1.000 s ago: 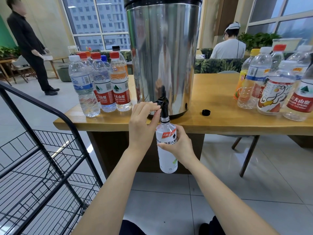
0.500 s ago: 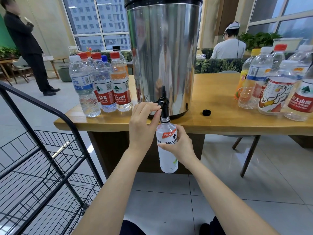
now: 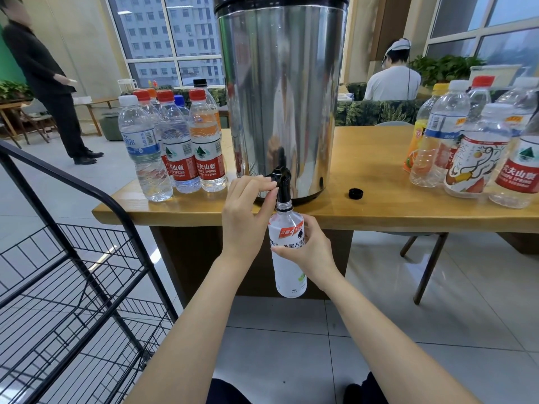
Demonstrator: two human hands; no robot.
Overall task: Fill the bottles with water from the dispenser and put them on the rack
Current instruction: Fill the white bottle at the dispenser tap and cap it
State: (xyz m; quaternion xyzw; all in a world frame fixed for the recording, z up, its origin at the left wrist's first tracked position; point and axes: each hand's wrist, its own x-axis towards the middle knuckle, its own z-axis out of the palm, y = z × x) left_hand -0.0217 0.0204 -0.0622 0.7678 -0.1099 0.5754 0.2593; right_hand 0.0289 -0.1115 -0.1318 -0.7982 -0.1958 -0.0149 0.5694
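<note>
A wooden table point(image 3: 379, 205) carries a tall stainless-steel water dispenser point(image 3: 280, 97) at its front edge, its black tap point(image 3: 281, 177) jutting out over the floor. To the left of the dispenser stands a tight cluster of capped bottles point(image 3: 178, 147), mostly with red caps and red labels, one with a white cap at the front. To the right stands another group of bottles point(image 3: 472, 147) with mixed labels, close together and near the table's front edge. A loose black cap point(image 3: 355, 193) lies on the tabletop between the dispenser's base and that right-hand group. A black wire rack point(image 3: 73, 272) stands on the tiled floor at the left, just beside the table's corner, well apart from both hands. Behind, a person in dark clothes point(image 3: 43, 77) stands by the windows and another in a white shirt point(image 3: 392, 80) sits facing away. The white-sleeved bottle point(image 3: 288, 258) hangs upright below the table edge, its open neck right under the tap spout; the sleeve hides the water level. The right hand point(image 3: 310, 249) wraps around the bottle's label from the right, thumb across the front. The left hand point(image 3: 246, 217) reaches up, its fingertips and thumb pinching the tap's lever, wrist bent back.
</note>
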